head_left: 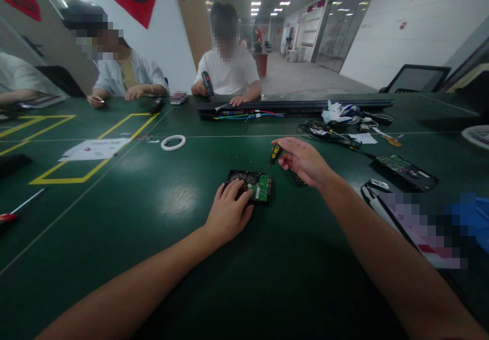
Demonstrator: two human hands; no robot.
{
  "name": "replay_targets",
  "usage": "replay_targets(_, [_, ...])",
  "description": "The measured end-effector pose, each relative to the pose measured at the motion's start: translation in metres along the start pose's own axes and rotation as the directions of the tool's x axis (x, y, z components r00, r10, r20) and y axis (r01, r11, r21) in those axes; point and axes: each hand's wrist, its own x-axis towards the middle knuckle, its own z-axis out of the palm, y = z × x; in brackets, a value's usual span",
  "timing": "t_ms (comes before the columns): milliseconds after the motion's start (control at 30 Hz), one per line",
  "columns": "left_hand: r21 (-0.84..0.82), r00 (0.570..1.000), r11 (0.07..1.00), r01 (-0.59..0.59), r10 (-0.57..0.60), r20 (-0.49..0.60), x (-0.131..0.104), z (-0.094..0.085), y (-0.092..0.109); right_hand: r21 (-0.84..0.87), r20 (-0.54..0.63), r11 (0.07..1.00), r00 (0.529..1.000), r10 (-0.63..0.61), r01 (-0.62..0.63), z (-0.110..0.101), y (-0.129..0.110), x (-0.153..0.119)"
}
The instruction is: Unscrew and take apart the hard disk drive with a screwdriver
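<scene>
A hard drive with a green circuit board (261,188) lies on the green table (183,263). My left hand (231,210) rests on the drive's left and front part, fingers spread over it. In my right hand (301,161) is a small yellow and black screwdriver (275,152), gripped by its handle above the drive's right back corner. Its thin shaft points down toward the board; whether the tip touches is too small to tell. A dark object (297,177) lies partly hidden under my right hand.
Across the table a person holds a power screwdriver (207,84) over a long black housing (298,107). White tape roll (173,142) and papers (93,149) lie left; cables (324,131), another drive (405,172) right. A red-handled screwdriver (8,218) sits far left.
</scene>
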Motion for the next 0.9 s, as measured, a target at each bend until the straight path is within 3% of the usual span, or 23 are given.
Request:
replay_targets(367, [0.009, 1.0, 1.0, -0.003, 0.003, 0.013, 0.0002, -0.0016, 0.0005, 0.088, 0.023, 0.996, 1.0, -0.001, -0.001, 0.0006, 0.0024, 0.0022])
replay_targets(700, [0.012, 1.0, 1.0, -0.01, 0.01, 0.007, -0.0007, 0.0016, -0.0024, -0.028, -0.001, 1.0, 1.0, 0.011, -0.011, 0.0015, -0.0041, -0.0024])
replay_targets(900, [0.026, 1.0, 1.0, -0.001, 0.001, 0.014, -0.0001, 0.0002, 0.0002, -0.01, 0.012, 1.0, 1.0, 0.019, -0.019, 0.0024, -0.0032, -0.0022])
